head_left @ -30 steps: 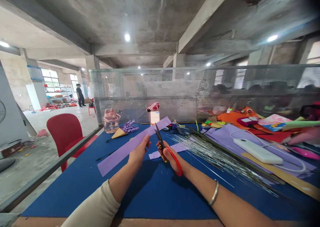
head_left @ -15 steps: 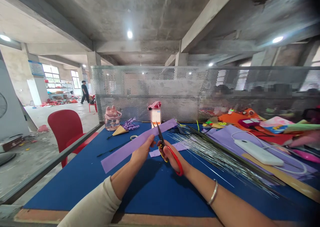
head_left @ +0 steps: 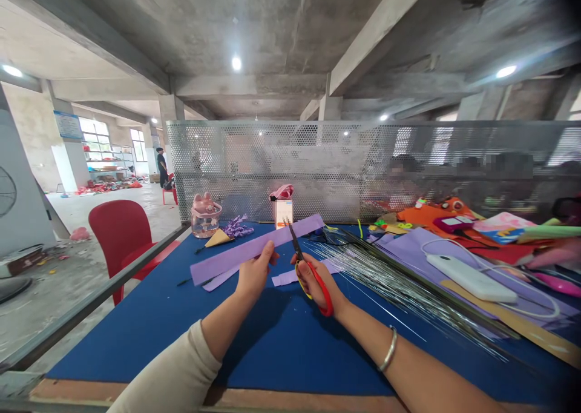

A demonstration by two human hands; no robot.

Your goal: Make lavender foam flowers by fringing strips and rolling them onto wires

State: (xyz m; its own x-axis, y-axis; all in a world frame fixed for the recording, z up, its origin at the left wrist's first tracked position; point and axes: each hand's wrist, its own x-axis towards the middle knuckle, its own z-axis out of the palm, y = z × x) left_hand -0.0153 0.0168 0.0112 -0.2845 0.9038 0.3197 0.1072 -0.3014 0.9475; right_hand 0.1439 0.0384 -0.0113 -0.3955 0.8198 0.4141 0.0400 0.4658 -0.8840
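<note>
My left hand (head_left: 255,272) pinches a long purple paper strip (head_left: 227,258), which slants up to the right. Below its left part shows a second purple strip (head_left: 222,278); whether the two are joined I cannot tell. In my right hand (head_left: 318,280) are scissors with red and yellow handles (head_left: 325,304), their dark blades pointing up against the long strip. The blades look nearly closed. Another purple strip (head_left: 284,278) lies on the blue tabletop (head_left: 149,334) behind my hands.
A bundle of thin wires (head_left: 385,280) lies to the right, beside purple sheets (head_left: 408,249) and a white power strip (head_left: 469,277). A phone (head_left: 284,212) stands at the back. Left of it are a pink-lidded jar (head_left: 205,216) and a purple fringed piece (head_left: 238,226). A red chair (head_left: 120,231) stands left.
The long strip's left end has risen, and a second strip now shows beneath it. My left hand has shifted slightly left and up. A distant person has moved right.
</note>
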